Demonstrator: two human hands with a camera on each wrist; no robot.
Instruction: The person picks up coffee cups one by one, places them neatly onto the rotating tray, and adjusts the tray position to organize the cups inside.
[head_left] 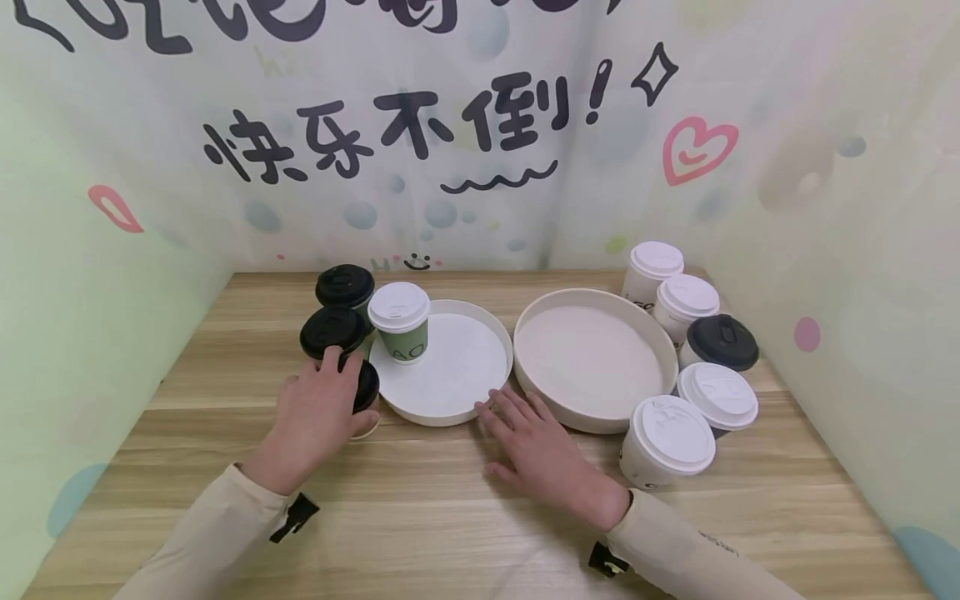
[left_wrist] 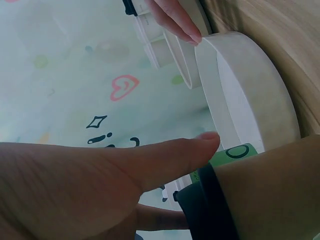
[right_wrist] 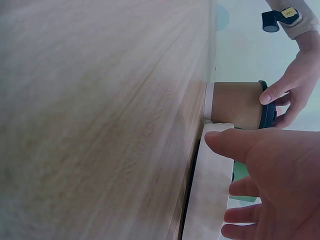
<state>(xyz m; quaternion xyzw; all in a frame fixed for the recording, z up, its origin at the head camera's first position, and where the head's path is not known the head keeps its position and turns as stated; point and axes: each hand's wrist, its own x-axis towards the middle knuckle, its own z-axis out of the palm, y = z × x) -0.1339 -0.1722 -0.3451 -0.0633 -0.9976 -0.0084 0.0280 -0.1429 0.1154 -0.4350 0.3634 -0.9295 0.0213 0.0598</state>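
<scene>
My left hand (head_left: 311, 412) grips the black lid of a brown paper coffee cup (right_wrist: 237, 105), thumb on the near side of the lid and fingers across it. The cup stands upright on the table, just left of a round white tray (head_left: 427, 414). On that tray, a green coffee cup (head_left: 408, 343) with a white lid stands at the left. My right hand (head_left: 543, 454) lies low at the tray's front right, fingers stretched out to its rim. In the right wrist view its palm is empty and the thumb is by the tray wall.
Two more black-lidded cups, one behind the other (head_left: 332, 329), stand beyond my left hand. A round beige tray (head_left: 596, 358) sits to the right. Several lidded cups, including a front white-lidded one (head_left: 667, 442), line its right side. A printed cloth (head_left: 480, 217) hangs behind.
</scene>
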